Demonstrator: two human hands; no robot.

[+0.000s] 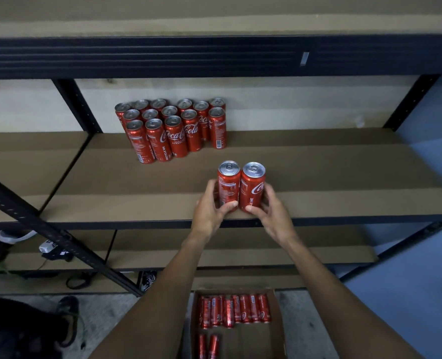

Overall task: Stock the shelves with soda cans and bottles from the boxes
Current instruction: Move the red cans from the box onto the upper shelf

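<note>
Two upright red slim aluminium soda cans (pixel 241 186) stand touching near the front edge of the brown board shelf (pixel 331 177). Left hand (pixel 210 211) grips the left can, right hand (pixel 273 211) the right; arms extended forward.

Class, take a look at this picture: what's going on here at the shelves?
A person is stocking red soda cans. The left hand grips the left can and the right hand grips the right can, both upright, side by side at the front of the shelf. A block of cans already stands farther back. On the floor below, an open cardboard box holds more cans lying down.
</note>
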